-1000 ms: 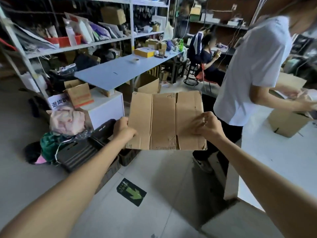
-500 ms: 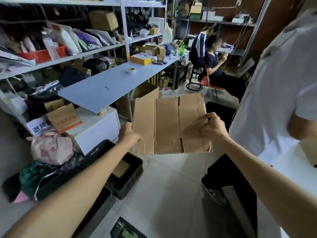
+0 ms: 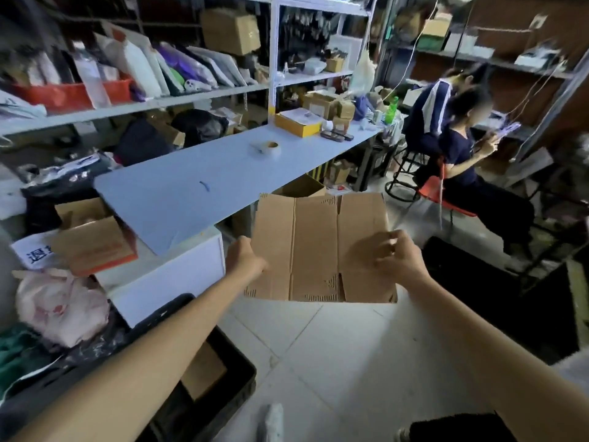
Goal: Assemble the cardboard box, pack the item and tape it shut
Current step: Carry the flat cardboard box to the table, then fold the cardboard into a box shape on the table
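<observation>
Between both hands, flattened cardboard box [image 3: 318,247]: left hand [image 3: 245,260] fingers clamped on its edge, right hand [image 3: 398,260] fingers pinching its face.

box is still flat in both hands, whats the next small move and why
Probably push the two side edges toward each other to pop the flat cardboard box open: left hand and right hand grip opposite edges, creases run between them, flaps unfolded.

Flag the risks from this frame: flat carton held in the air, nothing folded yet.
1. The flattened cardboard box is held mid-air by the left hand and right hand at its side edges only; opening it unsupported could buckle a panel.
2. The tape roll sits far back on the blue table, an awkward reach.
3. Black crates on the floor are a trip hazard.
</observation>
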